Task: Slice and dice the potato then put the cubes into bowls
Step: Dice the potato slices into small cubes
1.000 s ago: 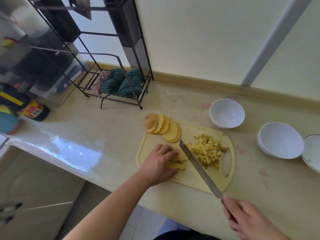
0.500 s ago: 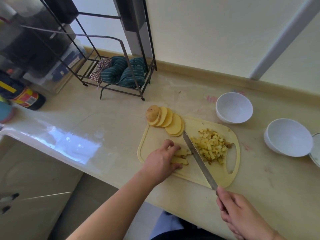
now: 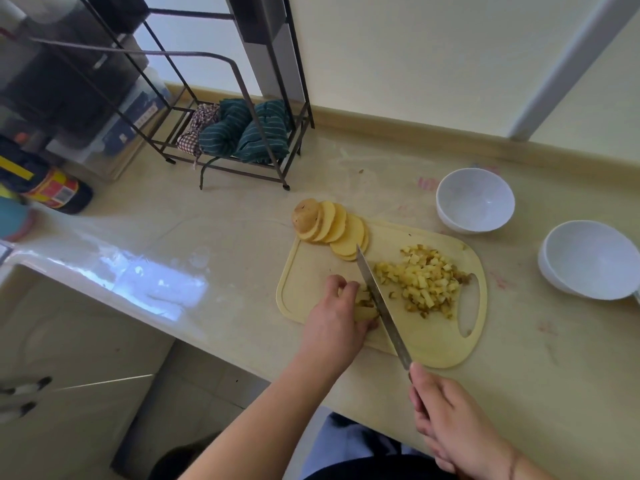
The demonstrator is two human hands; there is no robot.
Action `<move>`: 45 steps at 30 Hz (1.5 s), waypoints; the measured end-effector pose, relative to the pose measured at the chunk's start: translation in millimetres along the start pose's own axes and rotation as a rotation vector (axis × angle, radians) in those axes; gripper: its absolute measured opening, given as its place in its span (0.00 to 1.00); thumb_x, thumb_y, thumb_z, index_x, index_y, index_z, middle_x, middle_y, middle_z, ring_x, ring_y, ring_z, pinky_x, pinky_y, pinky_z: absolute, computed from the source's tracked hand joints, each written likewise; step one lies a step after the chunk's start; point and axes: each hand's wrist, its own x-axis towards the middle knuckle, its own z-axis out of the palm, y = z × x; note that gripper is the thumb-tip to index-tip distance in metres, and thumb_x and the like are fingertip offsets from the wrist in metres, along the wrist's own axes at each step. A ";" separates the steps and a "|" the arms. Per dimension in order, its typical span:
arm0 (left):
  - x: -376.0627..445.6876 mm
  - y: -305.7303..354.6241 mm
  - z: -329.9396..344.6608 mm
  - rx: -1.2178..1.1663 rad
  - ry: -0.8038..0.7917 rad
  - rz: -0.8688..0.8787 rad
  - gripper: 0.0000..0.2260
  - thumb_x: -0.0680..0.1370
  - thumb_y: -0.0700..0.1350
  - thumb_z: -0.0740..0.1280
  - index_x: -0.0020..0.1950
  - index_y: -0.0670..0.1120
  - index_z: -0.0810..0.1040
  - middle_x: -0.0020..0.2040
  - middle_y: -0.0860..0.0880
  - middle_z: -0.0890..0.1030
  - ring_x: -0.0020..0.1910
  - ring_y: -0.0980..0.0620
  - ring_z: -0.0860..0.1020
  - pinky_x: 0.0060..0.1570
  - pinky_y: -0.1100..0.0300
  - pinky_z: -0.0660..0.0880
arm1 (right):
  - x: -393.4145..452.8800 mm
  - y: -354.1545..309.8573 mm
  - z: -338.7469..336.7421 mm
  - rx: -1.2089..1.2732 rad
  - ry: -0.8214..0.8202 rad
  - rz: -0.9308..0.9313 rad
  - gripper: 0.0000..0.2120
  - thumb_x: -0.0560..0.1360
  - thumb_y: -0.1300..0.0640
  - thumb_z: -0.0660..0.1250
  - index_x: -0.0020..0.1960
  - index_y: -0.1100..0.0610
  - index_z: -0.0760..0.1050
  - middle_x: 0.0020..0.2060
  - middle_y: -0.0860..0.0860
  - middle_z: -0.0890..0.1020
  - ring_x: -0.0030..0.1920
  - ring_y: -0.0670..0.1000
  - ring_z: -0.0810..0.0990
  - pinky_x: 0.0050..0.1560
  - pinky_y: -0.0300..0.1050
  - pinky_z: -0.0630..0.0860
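A pale yellow cutting board [image 3: 304,271] lies on the counter. Overlapping round potato slices [image 3: 332,226] rest at its far left corner. A heap of small potato cubes [image 3: 424,280] sits on its right half. My left hand [image 3: 334,320] presses down on a few potato strips [image 3: 365,306] near the board's front left. My right hand [image 3: 450,424] grips the handle of a long knife [image 3: 381,303], whose blade lies against the strips just right of my left fingers. Two white bowls stand to the right, one [image 3: 474,200] behind the board, the other [image 3: 588,259] further right; both hold nothing.
A black wire rack [image 3: 242,109] with folded green striped cloths [image 3: 242,133] stands at the back left. A dark labelled bottle [image 3: 52,188] lies at the far left. The counter's front edge runs diagonally under my forearms. A plate rim shows at the right border.
The knife blade has moved left, from beside the cube heap onto the potato strips under my left hand. My left fingers have curled back a little. The camera view shifted slightly.
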 end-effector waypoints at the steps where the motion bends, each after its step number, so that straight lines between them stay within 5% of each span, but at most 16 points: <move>1: 0.7 -2.0 -2.8 0.076 -0.009 0.022 0.30 0.78 0.59 0.71 0.76 0.49 0.68 0.70 0.50 0.66 0.57 0.46 0.78 0.50 0.57 0.74 | -0.7 0.0 -3.9 0.004 -0.003 -0.002 0.25 0.76 0.35 0.54 0.37 0.57 0.64 0.25 0.53 0.63 0.22 0.49 0.57 0.25 0.39 0.54; 6: 5.7 -20.2 -15.9 0.321 -0.036 0.135 0.33 0.76 0.69 0.65 0.77 0.55 0.64 0.69 0.52 0.66 0.61 0.48 0.73 0.54 0.54 0.76 | -6.7 2.0 -21.2 -0.026 -0.001 -0.017 0.25 0.74 0.34 0.56 0.37 0.57 0.65 0.27 0.54 0.63 0.23 0.49 0.56 0.25 0.40 0.52; 17: 0.3 -8.5 12.7 0.090 0.132 0.065 0.26 0.74 0.59 0.75 0.63 0.42 0.78 0.57 0.45 0.76 0.42 0.42 0.81 0.39 0.53 0.77 | -0.5 -10.8 -28.8 -0.097 -0.025 0.002 0.24 0.78 0.35 0.53 0.39 0.56 0.63 0.26 0.51 0.62 0.23 0.49 0.54 0.25 0.38 0.51; 23: 2.7 -6.9 8.8 0.051 0.089 0.019 0.29 0.76 0.61 0.73 0.68 0.43 0.75 0.62 0.46 0.73 0.48 0.42 0.80 0.46 0.53 0.76 | 1.4 -13.8 -40.9 -0.168 -0.047 -0.014 0.24 0.76 0.33 0.52 0.37 0.54 0.63 0.29 0.54 0.60 0.25 0.50 0.53 0.26 0.41 0.51; 30: 2.8 -4.4 8.0 0.184 0.065 0.004 0.31 0.76 0.68 0.66 0.69 0.48 0.71 0.62 0.50 0.72 0.47 0.44 0.81 0.38 0.55 0.72 | 2.6 -16.2 -46.4 -0.326 -0.009 -0.097 0.24 0.75 0.35 0.52 0.36 0.56 0.64 0.25 0.49 0.63 0.22 0.46 0.57 0.20 0.35 0.56; 35: 8.0 -21.5 15.4 0.284 0.256 0.182 0.32 0.72 0.73 0.62 0.60 0.47 0.78 0.52 0.51 0.78 0.43 0.47 0.79 0.30 0.57 0.72 | -2.1 -22.6 -52.1 -0.357 0.016 -0.112 0.24 0.74 0.36 0.54 0.36 0.57 0.65 0.23 0.46 0.63 0.22 0.43 0.58 0.21 0.30 0.57; 40: 14.7 -34.7 26.3 0.086 0.462 0.533 0.18 0.78 0.54 0.73 0.55 0.39 0.83 0.53 0.43 0.81 0.50 0.43 0.79 0.47 0.51 0.80 | -3.0 -27.5 -55.4 -0.402 -0.003 -0.118 0.23 0.74 0.37 0.53 0.35 0.57 0.65 0.21 0.45 0.65 0.21 0.43 0.61 0.21 0.30 0.59; 45: 23.3 -40.0 37.1 -0.017 0.448 0.699 0.07 0.78 0.41 0.74 0.49 0.37 0.84 0.50 0.41 0.83 0.52 0.39 0.80 0.51 0.49 0.79 | -0.5 -28.5 -60.5 -0.453 0.020 -0.208 0.26 0.70 0.32 0.54 0.33 0.56 0.65 0.23 0.46 0.66 0.26 0.44 0.63 0.29 0.36 0.62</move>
